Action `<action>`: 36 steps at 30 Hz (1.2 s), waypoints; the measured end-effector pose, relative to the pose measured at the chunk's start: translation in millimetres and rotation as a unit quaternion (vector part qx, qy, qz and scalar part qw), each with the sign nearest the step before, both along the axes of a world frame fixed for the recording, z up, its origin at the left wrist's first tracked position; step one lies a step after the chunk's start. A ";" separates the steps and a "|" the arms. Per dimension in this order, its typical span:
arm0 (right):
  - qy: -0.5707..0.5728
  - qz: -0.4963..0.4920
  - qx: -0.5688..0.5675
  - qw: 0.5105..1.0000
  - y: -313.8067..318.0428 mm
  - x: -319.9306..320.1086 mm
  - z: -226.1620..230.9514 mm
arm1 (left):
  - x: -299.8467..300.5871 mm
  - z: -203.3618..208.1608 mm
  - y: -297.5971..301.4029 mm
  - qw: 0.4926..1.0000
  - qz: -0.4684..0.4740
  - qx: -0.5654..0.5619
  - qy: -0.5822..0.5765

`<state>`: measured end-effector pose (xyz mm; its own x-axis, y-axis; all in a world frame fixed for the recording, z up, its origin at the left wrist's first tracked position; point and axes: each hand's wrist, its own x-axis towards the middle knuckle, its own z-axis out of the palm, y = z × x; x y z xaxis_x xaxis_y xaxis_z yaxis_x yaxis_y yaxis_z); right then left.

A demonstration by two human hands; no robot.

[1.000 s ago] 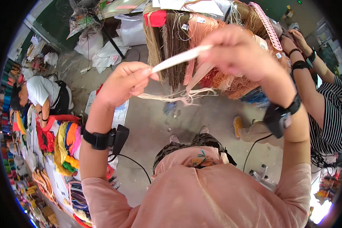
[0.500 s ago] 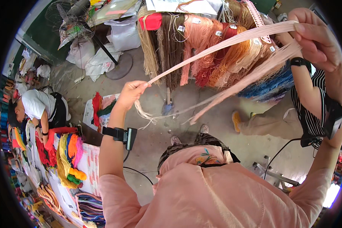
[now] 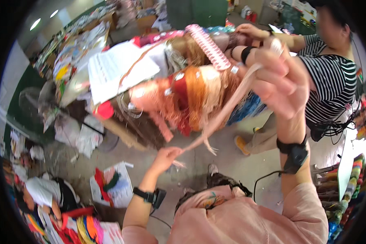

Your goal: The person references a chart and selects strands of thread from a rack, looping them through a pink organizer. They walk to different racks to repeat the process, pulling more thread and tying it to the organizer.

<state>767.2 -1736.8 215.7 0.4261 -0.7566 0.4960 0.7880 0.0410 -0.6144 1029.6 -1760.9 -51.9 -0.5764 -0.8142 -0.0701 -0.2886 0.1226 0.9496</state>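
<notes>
A pale pink hank of yarn is stretched slantwise between my two hands. My left hand, low in front of me, is closed on its lower end, and short loose strands hang below the fingers. Raised at the upper right, my right hand grips the upper end; motion blurs its fingers. Behind the pink hank, hanks of peach, orange and red yarn hang over a rack. A pink-and-white patterned strip lies across the top of them.
Beyond my right hand stands a person in a striped top, one hand on the rack's yarn. White papers lie on the hanks. At lower left another person in a white shirt bends over colourful yarn. A fan stands at left.
The view has swung up and to the right, showing more of the rack and the striped-top person. My right hand has come down, nearer my left. The hank stays in both hands.
</notes>
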 end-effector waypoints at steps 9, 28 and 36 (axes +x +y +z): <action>0.373 -0.568 0.001 0.734 -127.9 -71.4 -110.0 | -25.9 195.3 -102.6 0.942 0.231 -0.242 -0.014; 0.551 -0.681 -0.101 0.472 -97.1 -40.9 -142.1 | 131.2 175.5 -279.3 0.972 0.231 0.018 0.047; 0.483 -0.757 -0.067 0.434 78.0 -18.2 -166.7 | 114.7 218.4 -190.9 0.916 0.282 -0.280 0.054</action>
